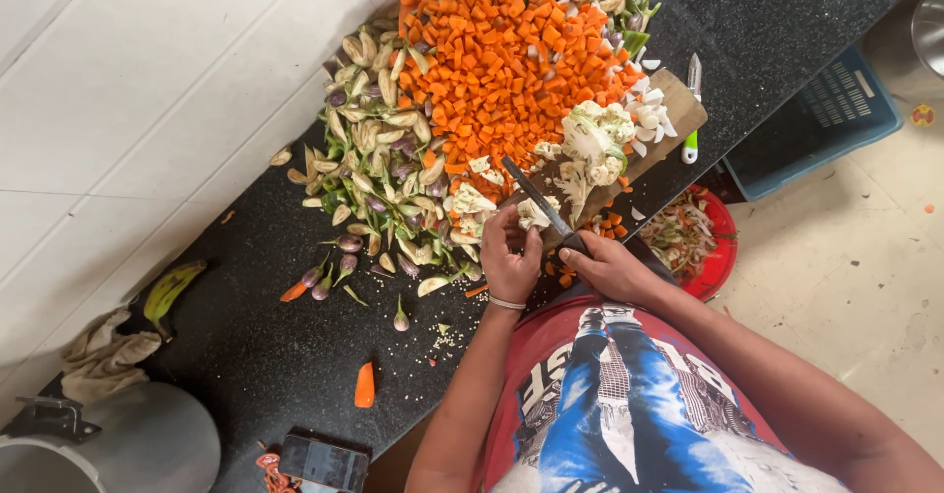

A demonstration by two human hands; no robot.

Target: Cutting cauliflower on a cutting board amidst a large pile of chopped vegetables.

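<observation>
My left hand [507, 257] grips a white cauliflower floret [532, 214] at the near end of a wooden cutting board [680, 108]. My right hand [612, 269] is closed on the handle of a black-bladed knife [536, 198], whose blade lies against the floret. More cauliflower pieces [596, 141] sit on the board just beyond. A big heap of diced carrot [511, 56] fills the black counter [256, 355] behind the board, with cut brinjal pieces [379, 154] piled to its left.
A small green-handled knife [691, 110] lies by the board's far end. A red bowl of scraps [700, 242] and a blue crate [821, 119] sit on the floor at right. A banana [172, 289], cloth [103, 355], steel pot [128, 444] and phone [323, 464] are at the counter's left end.
</observation>
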